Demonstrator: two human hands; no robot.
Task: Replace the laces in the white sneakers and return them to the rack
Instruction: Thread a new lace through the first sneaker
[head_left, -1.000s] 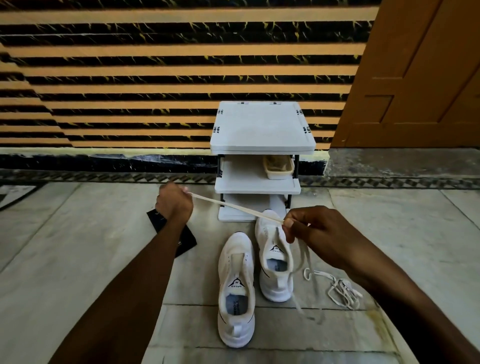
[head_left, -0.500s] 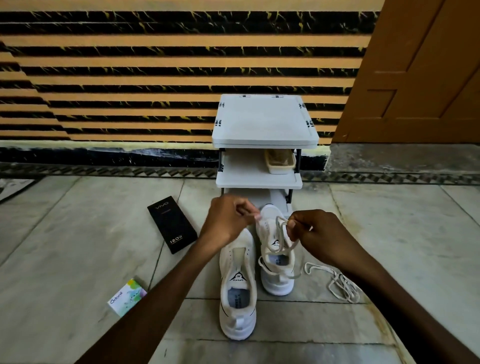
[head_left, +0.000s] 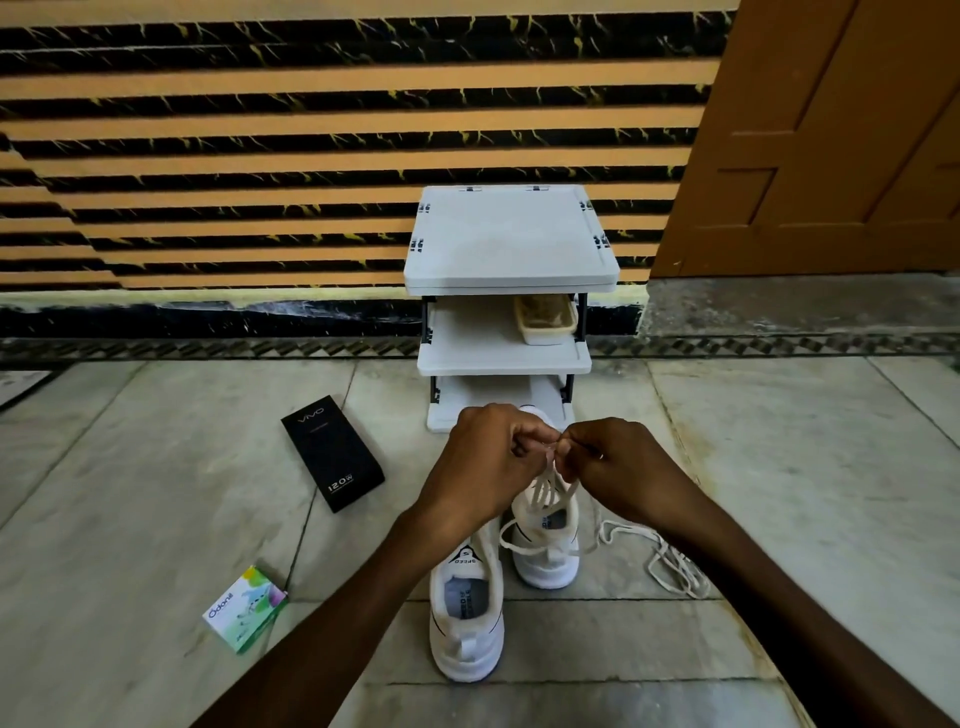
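Pinching a lace (head_left: 543, 491) with the curled fingers of the left hand (head_left: 485, 460) and the right hand (head_left: 626, 475), knuckles nearly touching. Holding it just above the far sneaker (head_left: 545, 564), in front of the bottom shelf of the rack (head_left: 511, 244). Letting loops of the lace hang onto that sneaker's tongue and trail off to both sides. Reaching over the near sneaker (head_left: 467, 629), which is standing on the floor (head_left: 130, 493) just beside the far one, its toe hidden under the left wrist. Leaving a loose lace (head_left: 675, 566) lying bunched on the floor right of the sneakers, partly under the right forearm; not possible to tell whether joined to the pinched one. Working well apart from a black box (head_left: 332, 452) and a green box (head_left: 244, 608), both lying on the floor to the left. Facing a tub (head_left: 545, 322) sitting on the rack's middle shelf, at its right end.
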